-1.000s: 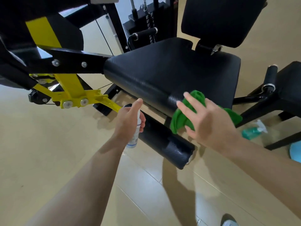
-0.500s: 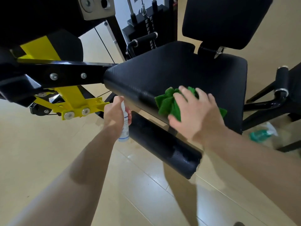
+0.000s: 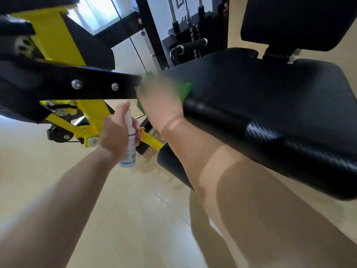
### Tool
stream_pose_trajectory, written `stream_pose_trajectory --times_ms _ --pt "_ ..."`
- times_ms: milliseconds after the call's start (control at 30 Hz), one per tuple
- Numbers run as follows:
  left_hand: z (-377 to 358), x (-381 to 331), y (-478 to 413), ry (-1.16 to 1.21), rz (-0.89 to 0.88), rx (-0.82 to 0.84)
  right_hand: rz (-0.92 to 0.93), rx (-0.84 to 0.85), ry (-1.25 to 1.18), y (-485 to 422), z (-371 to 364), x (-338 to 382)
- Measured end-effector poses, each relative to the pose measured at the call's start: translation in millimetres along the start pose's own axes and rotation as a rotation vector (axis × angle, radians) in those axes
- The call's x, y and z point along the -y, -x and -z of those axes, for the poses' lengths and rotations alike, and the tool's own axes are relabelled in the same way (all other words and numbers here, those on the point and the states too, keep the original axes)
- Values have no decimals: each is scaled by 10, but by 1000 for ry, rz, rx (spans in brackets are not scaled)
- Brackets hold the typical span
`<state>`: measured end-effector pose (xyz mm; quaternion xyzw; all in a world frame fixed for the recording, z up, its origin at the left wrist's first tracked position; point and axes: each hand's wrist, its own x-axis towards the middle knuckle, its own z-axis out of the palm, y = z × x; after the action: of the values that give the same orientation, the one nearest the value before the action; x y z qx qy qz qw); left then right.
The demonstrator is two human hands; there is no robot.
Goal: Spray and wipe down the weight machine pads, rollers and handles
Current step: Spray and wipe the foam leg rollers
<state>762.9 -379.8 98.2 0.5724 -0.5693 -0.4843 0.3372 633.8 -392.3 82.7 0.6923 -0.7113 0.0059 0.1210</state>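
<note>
The right hand [image 3: 160, 105] presses the green cloth [image 3: 186, 89] flat on the seat pad's [image 3: 270, 97] left front edge — soft, limp, best bunched under the palm. The left hand's [image 3: 116, 135] fingers wrap the light, slick spray bottle [image 3: 130, 140] mid-body.

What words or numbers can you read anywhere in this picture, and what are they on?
None can be read.
Spray bottle in the left hand: its label has blue print and a small square code, too blurred to read.
Wall behind the weight stack: a dark square spiral sign, no letters.
</note>
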Motion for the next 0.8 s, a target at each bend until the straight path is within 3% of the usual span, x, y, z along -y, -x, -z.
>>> stream_pose_trajectory --times_ms 133,300,533,600,800 --pt "-19 126 -170 18 -52 -3 -65 -58 -34 293 -4 -73" --pt "-110 274 -260 11 -112 65 9 -114 163 1023 -110 -403" --pt "230 547 -344 104 -76 41 -35 -46 -42 -283 -9 45" --pt "342 644 -259 159 -96 28 -13 -32 -6 -372 -19 152" --pt "117 719 -33 135 -92 156 -99 -151 154 701 -132 -273"
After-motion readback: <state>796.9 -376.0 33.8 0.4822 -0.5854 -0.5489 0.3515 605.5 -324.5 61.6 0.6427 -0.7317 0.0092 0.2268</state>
